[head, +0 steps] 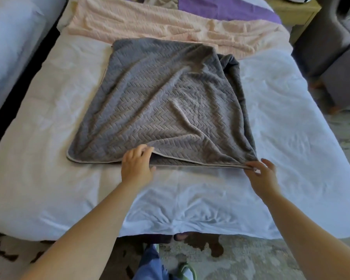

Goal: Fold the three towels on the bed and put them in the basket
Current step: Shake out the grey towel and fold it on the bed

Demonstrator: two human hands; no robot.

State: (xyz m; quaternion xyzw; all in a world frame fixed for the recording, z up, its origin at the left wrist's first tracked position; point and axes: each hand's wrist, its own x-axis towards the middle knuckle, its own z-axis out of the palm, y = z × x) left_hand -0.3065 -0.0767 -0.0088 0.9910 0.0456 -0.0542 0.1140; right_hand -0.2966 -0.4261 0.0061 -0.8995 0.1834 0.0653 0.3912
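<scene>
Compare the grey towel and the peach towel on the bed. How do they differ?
Colour: the grey towel is dark, the peach towel pale. State: the grey towel is doubled over, the peach towel lies spread and rumpled. Place: grey towel near, peach towel behind it. Handling: left hand and right hand hold the grey towel's near hem; neither touches the peach towel. Both are textured and lie on the white sheet.
</scene>
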